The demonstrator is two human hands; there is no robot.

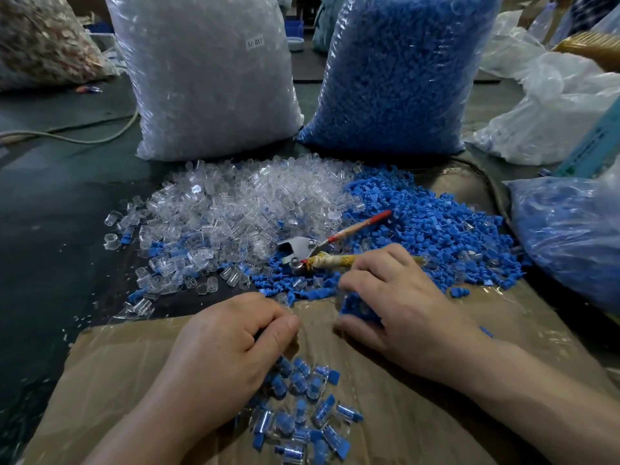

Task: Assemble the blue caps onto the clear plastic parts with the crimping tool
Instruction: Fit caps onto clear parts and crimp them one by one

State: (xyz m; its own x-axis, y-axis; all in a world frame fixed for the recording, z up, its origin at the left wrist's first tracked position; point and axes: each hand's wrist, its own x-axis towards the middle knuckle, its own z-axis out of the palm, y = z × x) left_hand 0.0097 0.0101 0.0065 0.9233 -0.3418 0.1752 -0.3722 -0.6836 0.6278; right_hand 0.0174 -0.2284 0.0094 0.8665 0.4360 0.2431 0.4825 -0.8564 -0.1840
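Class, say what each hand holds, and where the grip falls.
The right hand holds blue caps between thumb and curled fingers. Whether the left hand holds anything cannot be told.

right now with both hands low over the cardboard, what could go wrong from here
1. The right hand grips a clump of blue caps; some may drop among the assembled pieces on the cardboard and mix in.
2. The crimping tool lies on the loose heap; grabbing it could scatter clear parts further across the table.

"SJ 017" label (255, 42) on clear-parts bag (208, 95)
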